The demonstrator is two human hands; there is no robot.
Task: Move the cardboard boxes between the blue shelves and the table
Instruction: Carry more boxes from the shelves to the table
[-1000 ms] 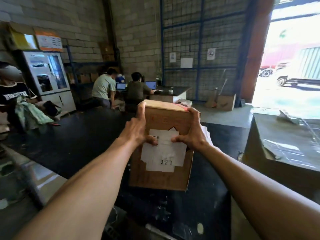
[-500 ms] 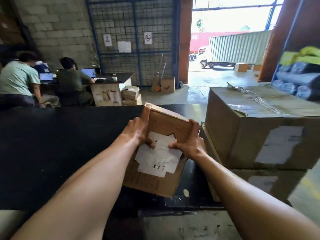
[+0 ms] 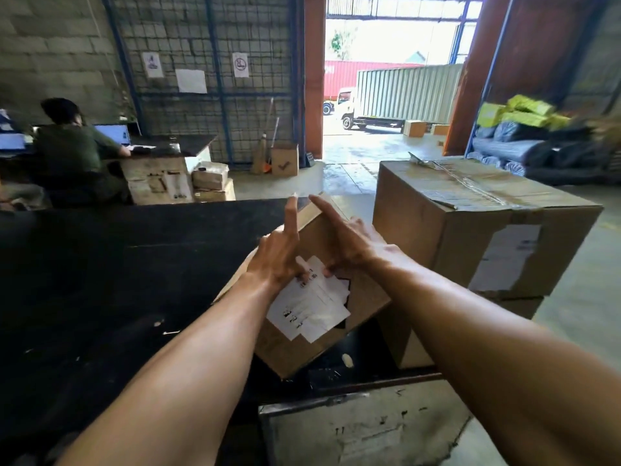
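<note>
A small cardboard box (image 3: 289,354) with a white label hangs tilted over the right end of the black table (image 3: 134,264), its lower corner close to the tabletop. My left hand (image 3: 279,257) holds its left side, thumb on the label and index finger pointing up. My right hand (image 3: 349,243) holds the upper right side. Its thumb presses the label and its index finger lies along the top edge. Whether the box touches the table is hidden.
A large taped cardboard box (image 3: 453,237) stands stacked on another just right of the table. A person (image 3: 67,146) sits at a desk at the back left. Dark fabric rolls (image 3: 524,149) lie at the far right, beside an open doorway (image 3: 386,95).
My view has swung to the right. The small box has tipped further to the left and come lower over the table's right end. Both index fingers have straightened.
</note>
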